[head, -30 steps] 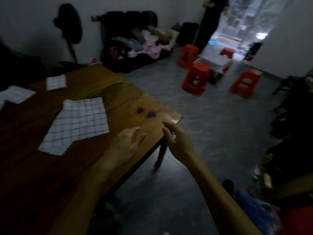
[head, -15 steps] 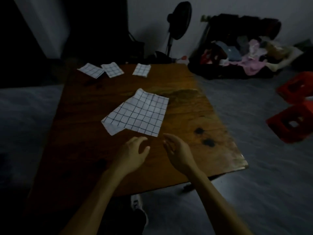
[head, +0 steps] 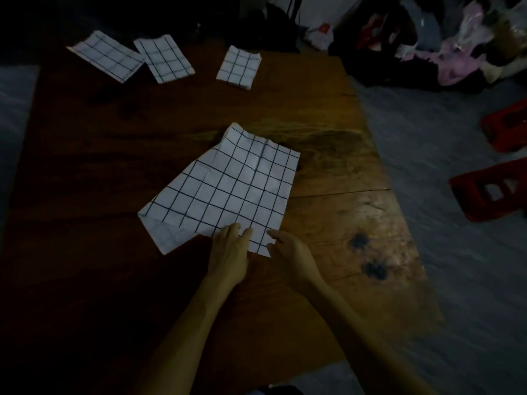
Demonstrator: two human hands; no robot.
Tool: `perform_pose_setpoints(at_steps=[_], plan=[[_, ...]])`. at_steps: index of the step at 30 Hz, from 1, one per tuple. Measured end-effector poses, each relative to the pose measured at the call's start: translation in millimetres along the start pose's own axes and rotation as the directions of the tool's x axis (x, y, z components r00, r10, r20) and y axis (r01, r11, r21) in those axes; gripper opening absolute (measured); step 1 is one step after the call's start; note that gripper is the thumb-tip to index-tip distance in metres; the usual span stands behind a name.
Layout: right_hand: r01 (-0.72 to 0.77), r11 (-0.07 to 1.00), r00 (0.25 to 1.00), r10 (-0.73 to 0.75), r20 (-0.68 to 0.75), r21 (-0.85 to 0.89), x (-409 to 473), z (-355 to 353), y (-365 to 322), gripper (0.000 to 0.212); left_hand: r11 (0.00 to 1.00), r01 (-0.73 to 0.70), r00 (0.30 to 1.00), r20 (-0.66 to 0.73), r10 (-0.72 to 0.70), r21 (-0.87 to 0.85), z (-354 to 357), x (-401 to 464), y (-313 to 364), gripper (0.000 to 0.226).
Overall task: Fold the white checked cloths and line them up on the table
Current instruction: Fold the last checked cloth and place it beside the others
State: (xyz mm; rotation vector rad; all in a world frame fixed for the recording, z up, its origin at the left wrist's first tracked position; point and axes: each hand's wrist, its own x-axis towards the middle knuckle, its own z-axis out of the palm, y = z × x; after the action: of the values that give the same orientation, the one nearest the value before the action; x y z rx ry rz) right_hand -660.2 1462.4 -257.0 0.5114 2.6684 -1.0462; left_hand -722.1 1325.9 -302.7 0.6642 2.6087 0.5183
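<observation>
large cloth (head: 231, 189): white with a dark check, lying mostly flat in the middle of the wooden table (head: 336, 172), one near-left corner turned under or doubled, faint creases across it.
left hand (head: 229, 252): at the cloth's near edge, fingers stretched forward and lying on the fabric; nothing curled round it.
right hand (head: 289, 249): just beside the left, at the cloth's near right corner, fingers loosely extended with the tips touching the edge; whether it pinches the corner cannot be told in this dim light.
folded cloths: three smaller checked pieces along the far side of the table. the leftmost cloth (head: 107, 57) and the second cloth (head: 164, 59) touch or overlap at a corner; the third cloth (head: 239, 67) lies apart to their right.
table marks: two dark blotches (head: 368, 256) on the wood right of the hands.
floor: grey, with red stools (head: 490, 192) at the right and a clothes pile (head: 445, 47) at the far right.
</observation>
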Motion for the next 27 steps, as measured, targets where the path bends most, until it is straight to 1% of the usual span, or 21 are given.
perform_pose_setpoints(at_steps=[2,4,7,9,10,12,13,14,15,16,17,18,20,22,23,24,26,27], plan=[[-0.015,1.0,1.0,0.015,0.017,0.004,14.9,-1.1,4.0,0.04,0.998,-0.013,1.0,0.02,0.012,0.055,9.6,14.2,-2.7,0.062],[-0.033,0.999,0.999,0.033,0.041,0.006,26.1,-3.0,9.0,0.039,0.998,-0.018,0.999,0.031,0.015,0.068,17.4,23.9,-5.7,0.057],[-0.052,0.999,0.997,0.052,0.064,0.002,37.2,-9.5,17.0,0.041,0.999,-0.032,0.998,-0.044,0.033,0.026,22.3,33.5,-8.9,0.04],[-0.013,1.0,0.999,0.013,0.041,0.014,40.9,-15.6,21.5,0.042,0.999,-0.047,0.995,-0.088,0.048,0.013,20.0,40.0,-8.4,0.027],[0.015,0.999,0.999,-0.016,0.028,0.046,40.4,-18.7,22.8,0.038,0.999,-0.039,0.994,-0.098,0.038,-0.014,16.8,42.4,-6.9,0.021],[0.05,0.983,0.999,-0.052,0.003,0.178,39.4,-22.6,22.4,0.024,0.993,0.008,0.992,-0.124,-0.022,-0.116,5.0,45.4,0.6,0.009],[0.012,0.962,1.0,-0.009,-0.01,0.273,41.0,-23.4,20.4,0.016,0.985,0.032,0.987,-0.147,-0.058,-0.172,-3.0,46.2,6.7,0.004],[-0.055,0.927,0.998,0.063,-0.009,0.372,45.1,-25.2,17.9,0.017,0.975,0.051,0.98,-0.177,-0.091,-0.218,-11.3,46.2,14.4,0.004],[-0.136,0.879,0.988,0.155,-0.005,0.457,50.5,-27.1,14.5,0.042,0.965,0.063,0.972,-0.203,-0.117,-0.253,-18.9,45.4,23.2,0.005],[-0.215,0.829,0.972,0.231,0.033,0.516,56.9,-30.6,10.3,0.062,0.959,0.069,0.965,-0.224,-0.134,-0.274,-26.2,43.7,32.9,0.008],[-0.259,0.784,0.961,0.266,0.071,0.564,63.0,-37.0,4.2,0.067,0.956,0.071,0.96,-0.24,-0.143,-0.286,-31.4,41.4,43.1,0.013],[-0.275,0.752,0.957,0.274,0.095,0.6,68.9,-44.5,-1.4,0.06,0.954,0.072,0.954,-0.26,-0.151,-0.29,-36.1,38.4,53.4,0.016],[-0.322,0.685,0.94,0.311,0.139,0.653,76.2,-64.1,-13.9,0.039,0.953,0.081,0.944,-0.285,-0.168,-0.293,-43.1,32.8,75.0,0.018],[-0.385,0.64,0.916,0.355,0.188,0.665,78.7,-82.4,-18.2,0.024,0.956,0.078,0.952,-0.264,-0.156,-0.282,-49.4,26.0,98.7,0.022],[-0.387,0.645,0.914,0.361,0.184,0.659,78.3,-90.9,-17.4,0.019,0.961,0.074,0.96,-0.243,-0.142,-0.268,-52.2,22.5,109.6,0.025],[-0.356,0.678,0.928,0.337,0.158,0.644,78.8,-98.8,-14.9,0.016,0.963,0.074,0.965,-0.223,-0.134,-0.259,-57.6,19.1,119.0,0.028],[-0.215,0.797,0.975,0.21,0.075,0.565,77.7,-122.1,-13.0,0.011,0.956,0.081,0.96,-0.236,-0.15,-0.281,-78.3,13.6,132.6,0.031],[-0.117,0.86,0.993,0.106,0.05,0.497,76.3,-137.3,-14.1,0.011,0.95,0.082,0.953,-0.257,-0.163,-0.302,-92.0,12.0,136.6,0.034]])
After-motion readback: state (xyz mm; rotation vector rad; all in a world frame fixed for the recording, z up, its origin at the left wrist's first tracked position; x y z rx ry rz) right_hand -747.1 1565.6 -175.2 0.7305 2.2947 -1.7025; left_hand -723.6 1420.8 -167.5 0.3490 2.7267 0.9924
